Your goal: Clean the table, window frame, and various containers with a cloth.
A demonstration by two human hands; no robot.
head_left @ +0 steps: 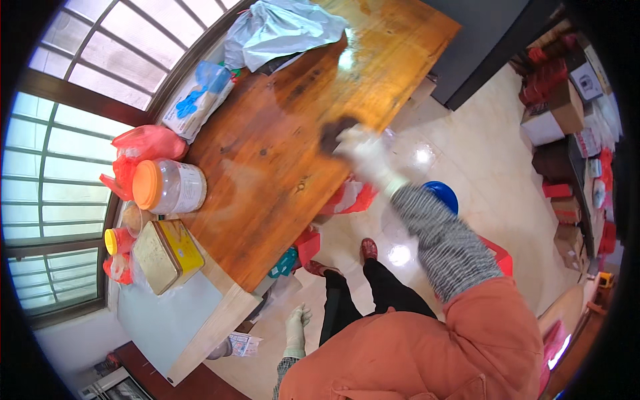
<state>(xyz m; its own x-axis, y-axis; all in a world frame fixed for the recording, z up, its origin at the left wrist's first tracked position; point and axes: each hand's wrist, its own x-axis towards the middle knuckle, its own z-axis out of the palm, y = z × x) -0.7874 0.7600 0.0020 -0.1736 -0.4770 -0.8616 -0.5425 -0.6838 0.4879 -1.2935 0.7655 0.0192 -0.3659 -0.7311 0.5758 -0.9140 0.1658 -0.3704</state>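
So, dark pad (337, 135) is on the wooden tabletop (267, 143), near its right edge. It could slip off if pushed too far out; a wide sweep could knock the plastic jar (175, 187). Right hand (365, 155): gloved, blurred, closed on the pad. Left hand (296, 328) hangs low, openness unclear.

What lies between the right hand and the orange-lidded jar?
In the head view, a dark item, too blurred to identify, is at the right hand's fingers; from there, bare wooden tabletop runs to the jar.
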